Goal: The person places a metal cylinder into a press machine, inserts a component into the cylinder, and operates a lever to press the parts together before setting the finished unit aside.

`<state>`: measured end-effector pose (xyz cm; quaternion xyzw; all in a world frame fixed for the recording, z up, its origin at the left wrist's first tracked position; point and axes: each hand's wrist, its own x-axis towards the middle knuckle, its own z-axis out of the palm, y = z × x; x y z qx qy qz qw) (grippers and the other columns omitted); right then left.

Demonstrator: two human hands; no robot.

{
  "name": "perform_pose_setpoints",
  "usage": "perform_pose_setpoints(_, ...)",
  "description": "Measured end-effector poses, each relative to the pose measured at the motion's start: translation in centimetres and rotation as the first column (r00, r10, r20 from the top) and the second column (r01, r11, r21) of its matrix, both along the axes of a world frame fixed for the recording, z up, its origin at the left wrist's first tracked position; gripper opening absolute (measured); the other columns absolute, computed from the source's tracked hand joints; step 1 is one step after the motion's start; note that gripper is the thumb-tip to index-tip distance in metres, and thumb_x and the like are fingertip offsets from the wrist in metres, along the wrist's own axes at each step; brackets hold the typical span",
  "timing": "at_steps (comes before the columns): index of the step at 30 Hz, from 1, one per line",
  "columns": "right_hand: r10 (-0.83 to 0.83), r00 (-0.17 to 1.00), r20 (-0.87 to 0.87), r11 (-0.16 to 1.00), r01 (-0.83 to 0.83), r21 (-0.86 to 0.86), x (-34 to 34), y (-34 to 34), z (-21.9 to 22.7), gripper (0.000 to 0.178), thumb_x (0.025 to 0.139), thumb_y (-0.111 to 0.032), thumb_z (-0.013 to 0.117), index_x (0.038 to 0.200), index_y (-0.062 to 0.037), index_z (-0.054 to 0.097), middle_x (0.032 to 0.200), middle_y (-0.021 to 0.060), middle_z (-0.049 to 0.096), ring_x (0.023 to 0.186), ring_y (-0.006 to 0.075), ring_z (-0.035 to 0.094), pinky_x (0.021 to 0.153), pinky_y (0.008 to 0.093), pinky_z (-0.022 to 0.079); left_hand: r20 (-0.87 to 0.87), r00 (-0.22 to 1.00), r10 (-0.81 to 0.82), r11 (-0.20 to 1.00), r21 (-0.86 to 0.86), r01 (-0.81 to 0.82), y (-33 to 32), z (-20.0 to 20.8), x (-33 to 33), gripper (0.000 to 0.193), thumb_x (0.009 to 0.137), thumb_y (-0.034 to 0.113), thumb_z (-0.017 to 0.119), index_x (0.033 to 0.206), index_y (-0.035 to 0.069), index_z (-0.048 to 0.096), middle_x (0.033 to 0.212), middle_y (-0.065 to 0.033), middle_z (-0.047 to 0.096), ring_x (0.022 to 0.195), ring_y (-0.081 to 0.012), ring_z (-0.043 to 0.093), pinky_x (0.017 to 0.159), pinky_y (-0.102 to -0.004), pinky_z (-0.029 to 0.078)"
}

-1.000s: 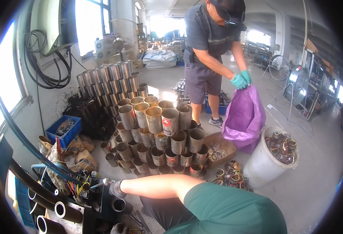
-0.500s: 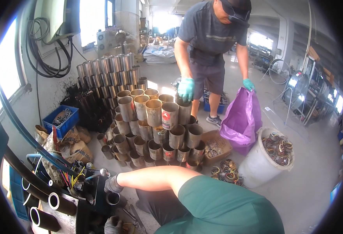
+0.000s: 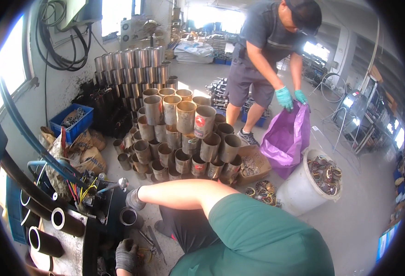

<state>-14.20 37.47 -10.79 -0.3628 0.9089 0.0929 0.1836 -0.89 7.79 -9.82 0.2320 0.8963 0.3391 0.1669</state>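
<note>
My right hand, in a grey glove, reaches left past the ball-ended lever at the edge of a dark machine; its fingers are mostly hidden. Just below it a dark open metal tube stands on the floor. Nearer to me, my left hand, also grey-gloved, is closed with curled fingers; what it grips, if anything, is hidden. Thin metal rods and some yellow wire lie beside it. Two thick-walled dark tubes stick out at the machine's left side.
Stacked metal cylinders rise ahead. A person in green gloves holds a purple bag. Right of the stack are a cardboard box and a white bucket of wired parts. A blue crate sits on sacks at left.
The other person's one hand has left the cylinder stack and joined the other at the purple bag. My left hand has moved slightly up in the picture. The view has shifted a little.
</note>
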Motion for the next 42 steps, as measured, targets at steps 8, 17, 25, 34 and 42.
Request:
perform_pose_setpoints(8,-0.248,0.95,0.189,0.943,0.281,-0.176,2.6,0.8,4.4,0.027,0.087,-0.016,0.057,0.108,-0.0107,0.075,0.109,0.0174,0.074,0.104,0.0351,0.07,0.087,0.0456,0.054,-0.14,0.971,0.192,0.937,0.321,-0.139,-0.5,5.0,0.5,0.03,0.089,0.011,0.072,0.117,0.001,0.068,0.108,-0.0181,0.07,0.1,-0.0302,0.07,0.089,-0.0373,0.055)
perform_pose_setpoints(17,-0.219,0.967,0.132,0.972,0.228,-0.053,4.5,-1.1,10.4,0.041,0.09,-0.014,0.052,0.127,-0.0095,0.068,0.107,0.0169,0.073,0.094,0.0234,0.072,0.086,0.0414,0.056,-0.129,0.415,0.901,0.317,0.849,-0.424,-17.7,13.9,9.2,0.021,0.098,0.004,0.06,0.118,0.001,0.067,0.114,-0.0093,0.069,0.101,-0.0187,0.064,0.092,-0.0335,0.052)
perform_pose_setpoints(25,-0.229,0.723,0.651,0.638,0.617,-0.461,3.9,-0.1,6.5,0.024,0.091,-0.003,0.065,0.115,0.0021,0.066,0.092,0.0044,0.067,0.077,0.0123,0.061,0.066,0.0291,0.052,-0.047,-0.006,0.999,0.013,0.394,-0.919,-26.2,-6.7,32.0,0.019,0.096,0.005,0.067,0.114,0.0,0.067,0.101,-0.0093,0.071,0.092,-0.0177,0.067,0.087,-0.0312,0.054)
perform_pose_setpoints(34,-0.23,0.656,0.719,0.671,0.642,-0.371,0.9,1.6,5.8,0.038,0.093,-0.002,0.069,0.131,-0.0019,0.062,0.119,0.0052,0.067,0.106,0.0157,0.063,0.09,0.0303,0.053,0.209,-0.497,0.842,-0.512,0.025,-0.858,-12.2,-22.9,42.7,0.064,0.083,0.007,0.077,0.141,0.006,0.051,0.13,-0.0185,0.057,0.115,-0.031,0.063,0.098,-0.0411,0.052)
perform_pose_setpoints(42,-0.193,0.677,0.71,0.68,0.614,-0.401,1.6,2.2,5.9,0.038,0.087,0.001,0.07,0.125,0.0012,0.064,0.11,0.0098,0.072,0.101,0.0196,0.068,0.089,0.0347,0.057,0.009,-0.328,0.945,-0.326,0.142,-0.935,-16.3,-25.3,39.5,0.064,0.08,0.01,0.079,0.138,0.007,0.05,0.136,-0.0212,0.054,0.124,-0.0348,0.056,0.102,-0.0407,0.049)
